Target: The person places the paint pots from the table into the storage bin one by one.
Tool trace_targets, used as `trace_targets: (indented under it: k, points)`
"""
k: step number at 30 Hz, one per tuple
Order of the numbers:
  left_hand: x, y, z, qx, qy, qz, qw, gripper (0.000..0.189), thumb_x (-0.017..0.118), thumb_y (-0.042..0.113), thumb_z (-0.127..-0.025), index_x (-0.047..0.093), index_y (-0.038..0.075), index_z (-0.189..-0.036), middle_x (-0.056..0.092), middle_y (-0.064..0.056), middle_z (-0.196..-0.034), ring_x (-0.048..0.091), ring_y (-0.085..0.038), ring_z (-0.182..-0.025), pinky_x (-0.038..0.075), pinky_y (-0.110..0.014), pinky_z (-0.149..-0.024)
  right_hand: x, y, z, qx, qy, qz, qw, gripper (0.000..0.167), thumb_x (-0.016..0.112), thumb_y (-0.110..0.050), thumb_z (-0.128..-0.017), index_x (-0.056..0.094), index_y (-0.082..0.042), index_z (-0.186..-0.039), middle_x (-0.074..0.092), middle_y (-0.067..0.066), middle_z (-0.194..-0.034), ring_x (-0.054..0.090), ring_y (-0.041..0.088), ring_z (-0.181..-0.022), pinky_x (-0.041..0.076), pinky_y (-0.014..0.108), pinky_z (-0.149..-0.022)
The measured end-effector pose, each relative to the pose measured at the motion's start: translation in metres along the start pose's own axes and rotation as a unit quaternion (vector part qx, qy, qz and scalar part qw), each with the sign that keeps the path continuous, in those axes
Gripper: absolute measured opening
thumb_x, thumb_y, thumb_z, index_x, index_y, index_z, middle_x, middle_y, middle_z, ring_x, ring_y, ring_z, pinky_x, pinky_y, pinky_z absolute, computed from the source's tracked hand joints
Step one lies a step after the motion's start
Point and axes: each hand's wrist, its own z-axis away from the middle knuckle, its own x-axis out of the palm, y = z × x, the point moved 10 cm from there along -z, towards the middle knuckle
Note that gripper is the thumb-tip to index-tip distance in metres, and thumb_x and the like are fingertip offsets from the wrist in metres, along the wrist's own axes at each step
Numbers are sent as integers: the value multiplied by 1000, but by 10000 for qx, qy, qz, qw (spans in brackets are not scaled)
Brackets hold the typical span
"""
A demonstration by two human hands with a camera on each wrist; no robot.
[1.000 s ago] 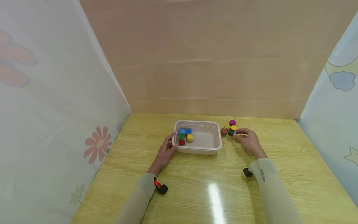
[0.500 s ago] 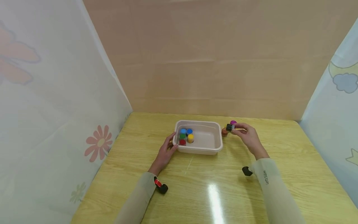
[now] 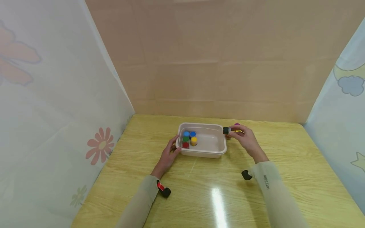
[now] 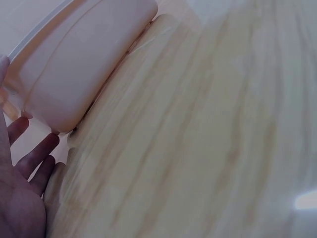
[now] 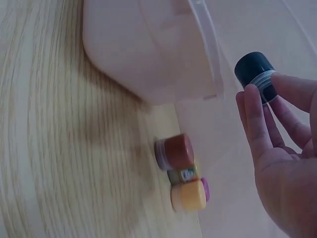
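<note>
My right hand (image 3: 246, 140) pinches a small paint jar with a black lid (image 5: 253, 69) between thumb and fingertips, raised at the right rim of a pale plastic box (image 3: 211, 144). At the box's left end my left hand (image 3: 168, 156) rests against its corner; the left wrist view has its fingers (image 4: 35, 154) fairly straight, tips at the wall. Several jars stand in the box's left part: light blue (image 3: 186, 134), blue (image 3: 193, 134), green (image 3: 185, 139), red (image 3: 185, 145) and yellow (image 3: 194, 141).
Right of the box, a brown-lidded jar (image 5: 178, 151), a yellow-orange one (image 5: 192, 195), a magenta one (image 5: 206, 188) and a labelled one (image 5: 183, 174) stand grouped on the wooden table (image 3: 199, 196), mostly behind my right hand in the head view.
My right hand has lifted the black-lidded jar away from the other jars and carried it left to the box's right rim. The left hand stays at the box.
</note>
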Motion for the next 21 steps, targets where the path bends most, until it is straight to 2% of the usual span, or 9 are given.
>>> trace_targets:
  k: [3,8,12,16,18,21]
  points:
    - [0,-1,0,2,-3,-27,10000,58,55,31,-109,31,38,-161,35,-2,-166,49,-35,-140,39,-58,-116,10,-8,-1,-83,-142,-107,9998,44,64,-22,-104,56,2,-140,49,23,-146,66,25,-119,56,24,-94]
    - [0,2,1,-11,-60,50,10000,59,56,33,-108,32,39,-161,35,-2,-166,48,-36,-142,37,-59,-118,29,-17,-4,-171,-358,-166,9991,42,66,-16,-103,58,5,-139,56,25,-138,69,12,-108,58,32,-95]
    - [0,20,7,11,-179,99,9998,60,55,30,-109,30,32,-164,33,-7,-167,48,-38,-142,36,-59,-118,42,-23,-5,-222,-524,-269,9980,42,67,-15,-102,59,5,-138,57,27,-136,69,9,-101,56,30,-95]
    - [-1,36,13,-6,-367,118,9993,62,56,31,-109,29,28,-165,33,-9,-167,48,-36,-142,39,-57,-117,54,-28,-7,-205,-682,-303,9970,42,68,-15,-101,61,1,-139,59,25,-134,71,18,-104,54,43,-103]
    - [-1,37,13,-24,-388,134,9992,62,56,31,-108,29,28,-165,33,-8,-167,48,-36,-142,39,-57,-117,60,-31,-7,-202,-737,-244,9968,41,69,-16,-101,62,-1,-138,60,23,-132,71,23,-107,52,50,-105]
    - [0,36,13,-61,-329,203,9992,61,56,29,-108,31,29,-164,34,-7,-167,48,-37,-142,39,-58,-117,70,-35,-7,-191,-791,-117,9966,40,69,-17,-101,63,-3,-137,62,21,-130,71,29,-110,52,49,-105]
